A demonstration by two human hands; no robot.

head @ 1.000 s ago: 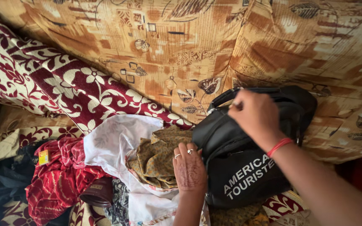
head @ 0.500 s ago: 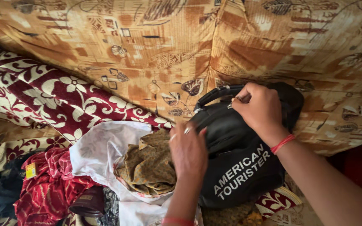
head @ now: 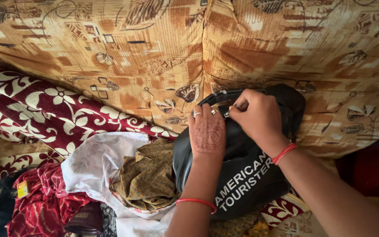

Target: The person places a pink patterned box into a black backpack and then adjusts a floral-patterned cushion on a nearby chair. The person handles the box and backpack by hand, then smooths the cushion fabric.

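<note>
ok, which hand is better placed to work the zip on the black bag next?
Right, probably. The right hand is already pinching something small at the top of the black bag, likely the zip pull. The left hand lies flat on the bag, better suited to steadying.

I count one black backpack (head: pixel 242 175) under my two hands, the left hand (head: pixel 207 131) and the right hand (head: pixel 255 116). Two silver rings sit on my left fingers. Each wrist wears one red thread, two in all. Beside the bag lie one olive printed cloth (head: pixel 148 177), one white cloth (head: pixel 97 162), and one red patterned cloth (head: pixel 44 197).
</note>
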